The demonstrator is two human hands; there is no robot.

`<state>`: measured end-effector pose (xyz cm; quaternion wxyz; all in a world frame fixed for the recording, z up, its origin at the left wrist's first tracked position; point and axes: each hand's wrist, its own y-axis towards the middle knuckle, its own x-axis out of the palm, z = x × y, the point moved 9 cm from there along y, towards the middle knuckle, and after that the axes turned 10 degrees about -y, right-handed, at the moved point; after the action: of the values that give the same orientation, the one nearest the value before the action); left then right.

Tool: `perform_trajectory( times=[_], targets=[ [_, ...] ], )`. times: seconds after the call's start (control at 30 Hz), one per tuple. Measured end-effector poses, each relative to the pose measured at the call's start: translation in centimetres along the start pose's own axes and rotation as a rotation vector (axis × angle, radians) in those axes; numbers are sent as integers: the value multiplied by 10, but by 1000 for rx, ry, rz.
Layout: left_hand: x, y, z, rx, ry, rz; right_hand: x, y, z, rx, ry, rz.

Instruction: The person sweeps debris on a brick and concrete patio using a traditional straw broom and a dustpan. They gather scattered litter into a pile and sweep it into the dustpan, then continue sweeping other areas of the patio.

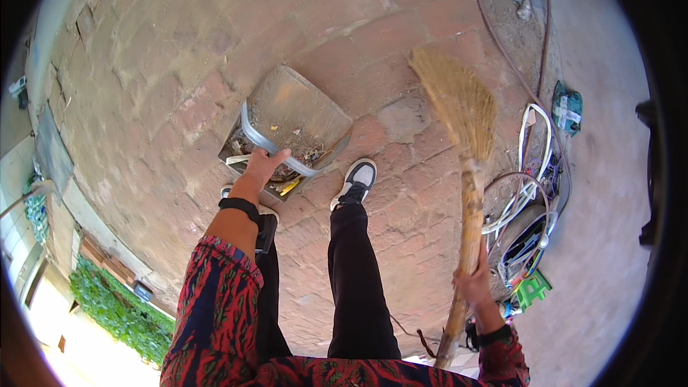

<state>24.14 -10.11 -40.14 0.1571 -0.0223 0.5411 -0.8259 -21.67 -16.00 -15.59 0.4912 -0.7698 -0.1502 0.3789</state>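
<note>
My left hand point(266, 165) is closed round the grey curved handle of a dustpan point(304, 100), which is in front of my feet. Dirt and scraps of litter point(309, 154) lie in the dustpan, mostly toward its near end, with a yellow piece point(289, 187) among them. On the right, my right hand point(473, 284) grips the wooden handle of a broom point(466, 111). The broom's straw bristles point away from me, over the brick paving to the right of the dustpan. Whether they touch the ground I cannot tell.
Brick paving point(193, 111) spreads around my shoes point(354, 182). Along the right wall run a brown hose point(512, 64) and a heap of white cables point(534, 140), with a teal bundle point(567, 109) and a green plastic piece point(532, 289) beside them. Green plants point(118, 308) grow at the lower left.
</note>
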Motion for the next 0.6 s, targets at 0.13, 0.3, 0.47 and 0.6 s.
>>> perform_trajectory(
  times=[0.13, 0.3, 0.47, 0.6],
  targets=[
    [13, 10, -9, 70, 125, -17, 7, 21, 8, 63, -17, 30],
    [29, 27, -41, 88, 247, -24, 67, -34, 21, 132, -427, -189],
    [53, 25, -43, 32, 251, -38, 110, -86, 33, 86, -443, -454],
    [44, 17, -33, -17, 336, -12, 95, -92, 27, 41, -382, -367]
  ],
)
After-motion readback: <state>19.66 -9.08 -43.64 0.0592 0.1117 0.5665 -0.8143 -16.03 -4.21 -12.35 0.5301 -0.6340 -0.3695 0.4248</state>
